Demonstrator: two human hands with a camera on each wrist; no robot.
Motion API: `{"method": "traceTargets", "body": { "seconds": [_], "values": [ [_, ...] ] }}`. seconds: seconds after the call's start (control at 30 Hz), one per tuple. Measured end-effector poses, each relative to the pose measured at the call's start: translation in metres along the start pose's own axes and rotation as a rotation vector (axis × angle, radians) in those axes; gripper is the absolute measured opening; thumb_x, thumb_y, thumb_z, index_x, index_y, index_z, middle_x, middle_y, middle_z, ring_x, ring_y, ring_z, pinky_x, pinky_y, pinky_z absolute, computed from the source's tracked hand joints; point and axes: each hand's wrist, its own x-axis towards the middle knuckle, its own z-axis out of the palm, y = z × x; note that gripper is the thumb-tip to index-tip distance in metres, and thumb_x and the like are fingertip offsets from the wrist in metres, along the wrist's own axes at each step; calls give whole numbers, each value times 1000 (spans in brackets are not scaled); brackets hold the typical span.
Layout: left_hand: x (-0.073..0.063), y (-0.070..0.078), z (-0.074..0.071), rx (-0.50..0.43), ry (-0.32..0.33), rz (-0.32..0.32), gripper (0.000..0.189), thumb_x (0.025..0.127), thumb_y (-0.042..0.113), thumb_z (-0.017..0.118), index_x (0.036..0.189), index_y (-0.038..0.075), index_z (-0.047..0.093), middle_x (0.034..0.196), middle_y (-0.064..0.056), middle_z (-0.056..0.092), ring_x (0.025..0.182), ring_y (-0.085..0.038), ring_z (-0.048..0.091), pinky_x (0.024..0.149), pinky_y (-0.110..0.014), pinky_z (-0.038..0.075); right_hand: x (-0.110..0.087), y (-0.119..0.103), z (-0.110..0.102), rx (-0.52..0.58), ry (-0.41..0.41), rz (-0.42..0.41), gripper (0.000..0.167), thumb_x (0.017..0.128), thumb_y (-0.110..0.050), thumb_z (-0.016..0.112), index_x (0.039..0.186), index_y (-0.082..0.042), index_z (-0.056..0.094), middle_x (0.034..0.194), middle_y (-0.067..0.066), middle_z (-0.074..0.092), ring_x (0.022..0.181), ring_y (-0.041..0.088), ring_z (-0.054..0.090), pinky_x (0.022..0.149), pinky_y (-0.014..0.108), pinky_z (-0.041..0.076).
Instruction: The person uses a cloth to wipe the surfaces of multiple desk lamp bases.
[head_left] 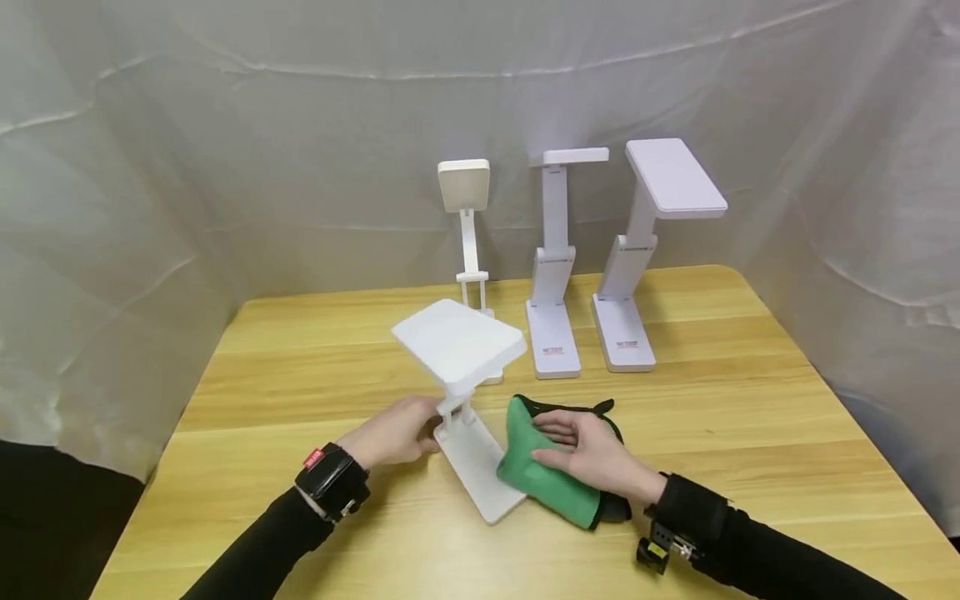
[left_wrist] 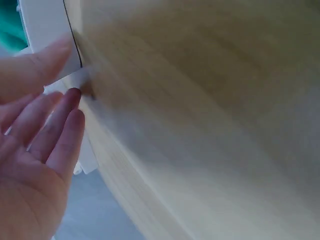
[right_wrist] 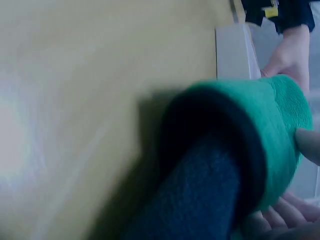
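A white folding desk lamp [head_left: 480, 467] stands at the front of the table, its flat head tilted above the base. At its hinge end, my left hand [head_left: 401, 429] holds the base; in the left wrist view the thumb [left_wrist: 52, 57] lies by the base's edge, with the fingers on the other side. My right hand [head_left: 592, 450] grips a green cloth [head_left: 551, 483] with black trim and a black cord, right beside the base. Through the right wrist view, the cloth curves like a tube around a dark grey piece [right_wrist: 195, 195]; what this piece is remains unclear.
Behind stand three more white desk lamps: a slim one [head_left: 463, 187] partly hidden by the front lamp, one in the middle [head_left: 553, 337], and one at right [head_left: 624, 333]. The wooden table [head_left: 315, 367] has pale curtains [head_left: 337, 167] around its back and sides.
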Motion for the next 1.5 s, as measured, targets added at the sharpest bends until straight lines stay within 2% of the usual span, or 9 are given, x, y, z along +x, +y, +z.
{"method": "traceTargets", "body": {
  "seconds": [0.07,0.2,0.27,0.4,0.67,0.9,1.1,1.27,1.5],
  "values": [
    [-2,1,2,-59,30,-4,56,80,13,84,132,11,63,119,-5,73,109,-22,69,99,-41,57,1,-3,7,-8,-9,0,58,93,-25,73,138,6,54,138,28,60,128,41,60,103,32,55],
    [-1,7,12,-148,140,-10,71,73,22,90,135,13,58,114,-2,73,98,-17,69,87,-32,59,6,-5,20,-7,-7,8,58,93,-27,73,139,3,53,140,25,59,131,39,58,107,32,53],
    [2,10,18,-136,198,-37,74,69,23,93,134,15,58,106,0,72,88,-13,64,75,-25,56,12,-8,28,-18,-13,2,60,93,-28,73,140,3,53,141,24,59,131,37,59,107,35,52],
    [6,15,25,-116,248,-107,71,65,20,94,128,14,62,98,0,71,80,-11,60,67,-20,51,27,-14,41,-55,-28,-15,64,93,-28,74,142,5,50,142,22,59,131,35,59,108,42,51],
    [13,23,25,-135,237,-191,52,69,19,92,115,12,69,104,-6,76,91,-16,71,77,-27,60,36,-20,47,-117,5,-17,59,90,-17,75,141,4,53,139,19,63,125,31,64,103,42,55],
    [14,25,21,-215,215,-257,51,68,19,93,113,12,69,91,0,71,76,-11,59,60,-22,48,11,-17,45,-295,-10,-106,57,90,-22,76,138,2,57,136,16,65,121,24,67,98,40,58],
    [13,25,21,-242,222,-267,53,68,17,93,113,10,67,103,-5,75,88,-14,69,72,-25,58,-9,-14,40,-384,-86,-149,58,88,-27,79,136,-2,60,133,13,68,117,19,69,94,34,59],
    [10,24,22,-243,232,-267,63,67,13,93,122,8,63,110,-9,74,94,-19,70,76,-29,60,-18,-9,39,-450,-98,-206,46,85,-12,80,128,-2,67,121,9,75,98,5,70,80,21,57],
    [10,19,20,-283,228,-204,94,62,5,94,141,13,43,124,-10,67,110,-26,68,87,-34,60,-20,-8,28,-371,-149,-258,38,81,3,72,114,-15,77,107,-5,77,83,-7,61,74,13,51]
  ]
}}
